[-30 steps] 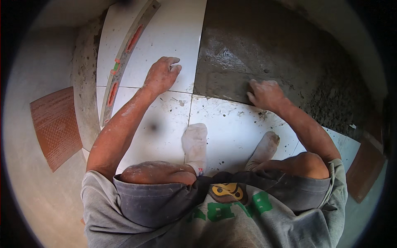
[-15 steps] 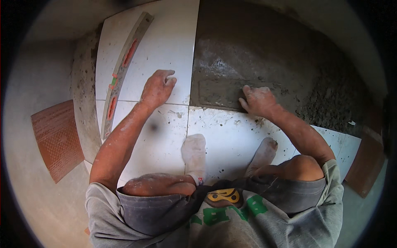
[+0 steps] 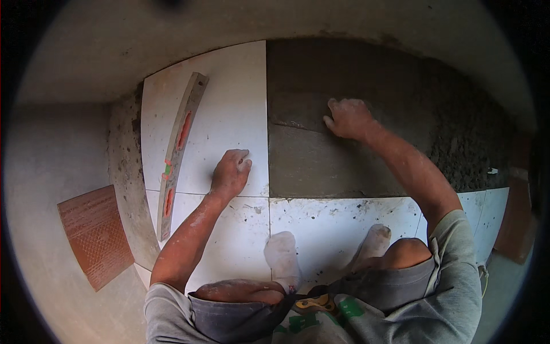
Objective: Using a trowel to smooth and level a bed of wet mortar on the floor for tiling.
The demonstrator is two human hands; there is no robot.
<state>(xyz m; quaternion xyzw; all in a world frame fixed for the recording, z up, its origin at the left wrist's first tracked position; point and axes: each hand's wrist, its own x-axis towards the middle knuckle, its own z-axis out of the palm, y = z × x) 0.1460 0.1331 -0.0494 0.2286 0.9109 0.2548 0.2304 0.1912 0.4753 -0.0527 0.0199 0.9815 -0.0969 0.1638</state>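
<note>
My right hand [image 3: 349, 117] grips what looks like a flat, mortar-covered trowel [image 3: 303, 109], lying on the dark wet mortar bed [image 3: 332, 160]; its outline is hard to make out. My left hand [image 3: 231, 171] is on the large white tile [image 3: 217, 97] left of that bed, fingers loosely bent and apart with nothing visible in them. A grey spirit level [image 3: 179, 149] with red inserts and a green vial lies lengthwise on the tiles, left of my left hand. My socked feet stand on white tiles [image 3: 332, 218] along the bed's near edge.
A brown tile [image 3: 94, 235] lies at the left on pale grey concrete, and more brown tiles [image 3: 510, 223] are at the far right. Coarse mortar [image 3: 464, 155] lies at the bed's right side. A plain wall [image 3: 286, 17] runs along the far edge.
My right hand has swept forward and slightly left across the mortar, exposing a smoothed strip nearer me. The camera view has tilted up, showing more wall; my left hand stays on the tile.
</note>
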